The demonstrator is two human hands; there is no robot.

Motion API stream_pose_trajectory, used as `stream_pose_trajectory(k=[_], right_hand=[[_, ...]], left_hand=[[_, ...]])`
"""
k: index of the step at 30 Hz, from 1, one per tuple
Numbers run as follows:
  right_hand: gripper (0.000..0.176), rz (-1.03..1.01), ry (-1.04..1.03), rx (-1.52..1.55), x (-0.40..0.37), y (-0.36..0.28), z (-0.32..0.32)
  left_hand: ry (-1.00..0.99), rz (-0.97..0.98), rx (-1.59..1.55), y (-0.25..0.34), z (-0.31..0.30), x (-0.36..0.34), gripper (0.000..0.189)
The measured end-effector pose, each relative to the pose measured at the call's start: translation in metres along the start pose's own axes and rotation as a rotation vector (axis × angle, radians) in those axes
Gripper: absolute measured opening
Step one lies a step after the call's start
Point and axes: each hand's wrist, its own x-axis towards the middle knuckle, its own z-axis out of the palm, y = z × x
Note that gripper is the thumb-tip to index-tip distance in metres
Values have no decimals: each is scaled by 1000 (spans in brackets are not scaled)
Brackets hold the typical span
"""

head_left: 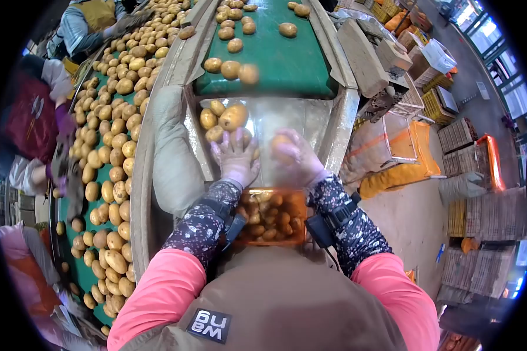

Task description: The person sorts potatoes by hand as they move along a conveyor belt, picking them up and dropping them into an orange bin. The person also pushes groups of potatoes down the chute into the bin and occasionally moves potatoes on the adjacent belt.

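On the metal chute (310,126) below the green belt (275,58), the left hand (235,159) lay spread open, fingertips on a potato (233,117), while the right hand (300,157) curled around a blurred potato (280,145), both hands just above the potato-filled orange container (272,216).

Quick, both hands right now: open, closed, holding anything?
Left hand: open, fingers spread over potatoes.
Right hand: curled around a potato; motion blur hides the grip.
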Motion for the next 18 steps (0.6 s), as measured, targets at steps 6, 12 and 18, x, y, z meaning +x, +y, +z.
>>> stream_pose_trajectory(k=[6,12,18], right_hand=[[24,91,-100,-286,80,5,21],[47,-289,-269,-1426,106,-6,60],[50,-9,-369,-1608,129,-8,72]], left_hand=[[114,432,70,-19,24,-17,56],[54,591,76,-10,18,-33,48],[42,689,-33,-21,30,-35,46]])
